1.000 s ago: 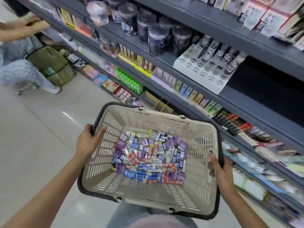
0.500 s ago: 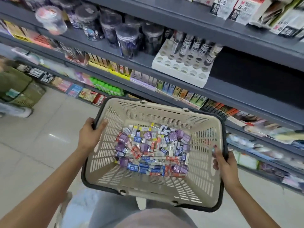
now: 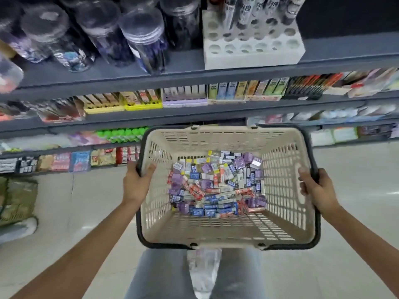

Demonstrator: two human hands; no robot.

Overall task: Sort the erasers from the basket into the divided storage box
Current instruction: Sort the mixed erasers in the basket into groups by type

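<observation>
**Basket and shelves**

The beige basket [image 3: 226, 231] carries a loose heap of small erasers [image 3: 217, 184] on its bottom. Behind it, grey shelves [image 3: 151, 80] hold clear jars [image 3: 144, 42], a white holed stand [image 3: 252, 48] and rows of small boxes [image 3: 248, 89].

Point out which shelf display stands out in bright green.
The row of bright green items on the lower shelf, just left of the basket; neighbouring displays are yellow, lilac or red.
</observation>
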